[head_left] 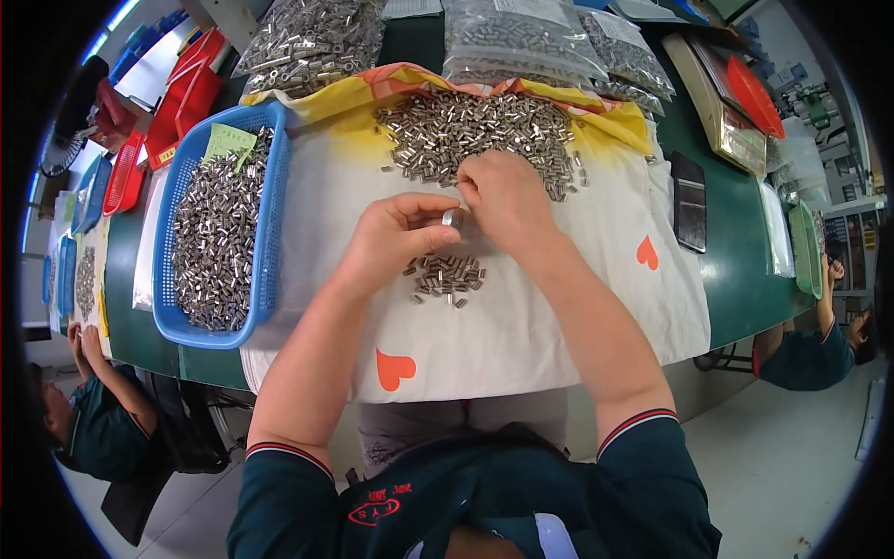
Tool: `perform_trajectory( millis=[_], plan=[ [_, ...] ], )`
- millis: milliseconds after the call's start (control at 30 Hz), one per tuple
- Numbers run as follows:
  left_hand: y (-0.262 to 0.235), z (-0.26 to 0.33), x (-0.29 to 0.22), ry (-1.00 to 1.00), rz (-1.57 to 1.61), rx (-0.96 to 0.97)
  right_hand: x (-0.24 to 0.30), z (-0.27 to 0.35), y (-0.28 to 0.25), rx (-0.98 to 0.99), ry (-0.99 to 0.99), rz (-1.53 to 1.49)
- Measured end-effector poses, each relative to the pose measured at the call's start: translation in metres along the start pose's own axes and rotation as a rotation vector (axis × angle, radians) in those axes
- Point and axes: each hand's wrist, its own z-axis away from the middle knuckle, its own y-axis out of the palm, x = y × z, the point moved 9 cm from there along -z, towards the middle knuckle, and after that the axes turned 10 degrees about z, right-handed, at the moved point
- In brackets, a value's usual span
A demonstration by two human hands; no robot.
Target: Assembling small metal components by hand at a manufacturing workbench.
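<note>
My left hand (402, 230) pinches a small shiny metal cylinder (452, 218) between thumb and forefinger. Close beside it, my right hand (506, 194) has its fingers bent together at the near edge of a large pile of metal cylinders (466, 130); whatever is in those fingers is hidden. A smaller heap of the same cylinders (445, 278) lies on the white cloth (521, 326) just below my hands. To the left stands a blue plastic basket (168, 270) filled with similar cylinders, with a pale green paper slip (229, 142) on top.
Clear bags of metal parts (312, 42) (521, 37) line the back of the green table (731, 233). A dark phone-like slab (689, 200) lies right of the cloth. Red bins (186, 88) stand far left. Other people (102, 410) (810, 349) sit at both sides.
</note>
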Motion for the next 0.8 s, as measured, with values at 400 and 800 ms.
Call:
perform_trajectory(
  millis=[400, 800],
  plan=[
    [-0.008, -0.002, -0.006, 0.050, 0.061, -0.077, 0.002, 0.015, -0.013, -0.050, -0.027, -0.059],
    [0.001, 0.000, -0.003, 0.032, 0.057, 0.025, 0.004, 0.034, -0.022, 0.125, 0.201, -0.554]
  ],
)
